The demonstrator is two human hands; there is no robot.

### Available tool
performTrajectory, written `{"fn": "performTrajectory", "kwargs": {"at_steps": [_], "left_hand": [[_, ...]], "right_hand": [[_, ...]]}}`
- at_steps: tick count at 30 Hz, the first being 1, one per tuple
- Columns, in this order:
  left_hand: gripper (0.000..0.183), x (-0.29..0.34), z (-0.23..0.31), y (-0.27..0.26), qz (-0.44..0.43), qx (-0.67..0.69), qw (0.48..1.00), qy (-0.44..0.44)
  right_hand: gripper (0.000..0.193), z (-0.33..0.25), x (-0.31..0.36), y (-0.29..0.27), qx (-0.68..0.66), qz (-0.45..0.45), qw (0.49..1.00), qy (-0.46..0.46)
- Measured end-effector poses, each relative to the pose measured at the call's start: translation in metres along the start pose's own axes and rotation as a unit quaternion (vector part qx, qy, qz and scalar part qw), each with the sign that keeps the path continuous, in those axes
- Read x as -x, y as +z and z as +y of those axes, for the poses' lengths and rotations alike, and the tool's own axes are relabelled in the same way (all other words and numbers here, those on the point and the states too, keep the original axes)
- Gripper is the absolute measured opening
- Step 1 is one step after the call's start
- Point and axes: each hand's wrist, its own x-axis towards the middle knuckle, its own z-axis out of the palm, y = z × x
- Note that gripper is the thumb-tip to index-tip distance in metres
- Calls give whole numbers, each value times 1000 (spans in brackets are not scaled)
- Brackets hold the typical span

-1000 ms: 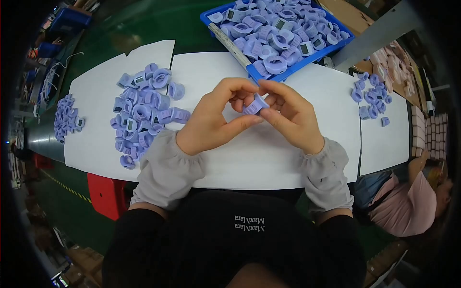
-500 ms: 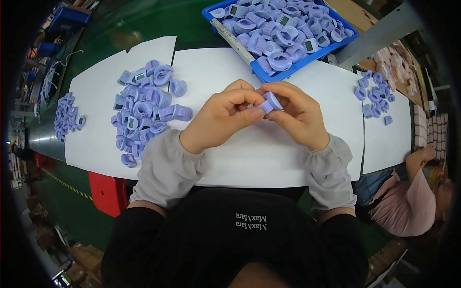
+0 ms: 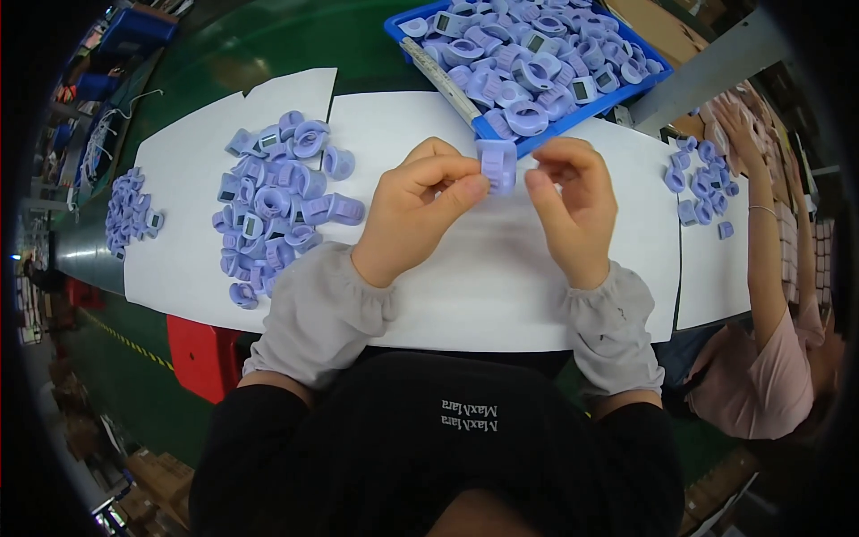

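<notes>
Between thumb and fingers, my left hand [image 3: 428, 201] pinches a small lavender ring-shaped plastic piece [image 3: 497, 167], held up over the white tabletop [image 3: 474, 295]. My right hand [image 3: 575, 201] is just right of it, with thumb and fingers apart and a gap to the piece. A loose heap of similar lavender pieces [image 3: 271, 204], some with small dark display windows, lies left of my left hand. Beyond my hands stands a blue bin [image 3: 559, 132] filled with many more of these pieces.
Smaller groups of lavender pieces lie at the far left [image 3: 130, 217] and the right [image 3: 707, 182]. A grey post [image 3: 707, 67] rises beside the bin. At right, a co-worker in a pink shirt [image 3: 761, 385] reaches toward pale pink items. A red stool [image 3: 204, 358] stands at left.
My right hand has let go of the lavender piece and moved slightly right. The piece now stands upright in my left hand. The co-worker's arm has stretched forward over the right end.
</notes>
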Motion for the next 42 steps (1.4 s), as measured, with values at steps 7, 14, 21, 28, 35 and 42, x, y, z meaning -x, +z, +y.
{"fn": "performTrajectory", "kwargs": {"at_steps": [7, 14, 21, 28, 35, 42], "left_hand": [[15, 4, -4, 12, 91, 23, 995, -36], [15, 5, -7, 23, 126, 66, 988, -56], [16, 7, -13, 26, 130, 111, 982, -76], [21, 7, -8, 26, 104, 298, 933, -174], [22, 14, -3, 30, 70, 240, 945, -212], [26, 5, -4, 16, 38, 305, 933, -187]], "right_hand": [[18, 3, -2, 9, 211, -31, 964, -159], [17, 6, -1, 13, 237, 13, 959, -155], [14, 9, -1, 17, 206, 27, 971, -116], [14, 12, -2, 19, 311, 44, 924, -217], [12, 13, -8, -3, 191, 79, 974, -96], [46, -6, -4, -5, -147, -137, 961, 189]]}}
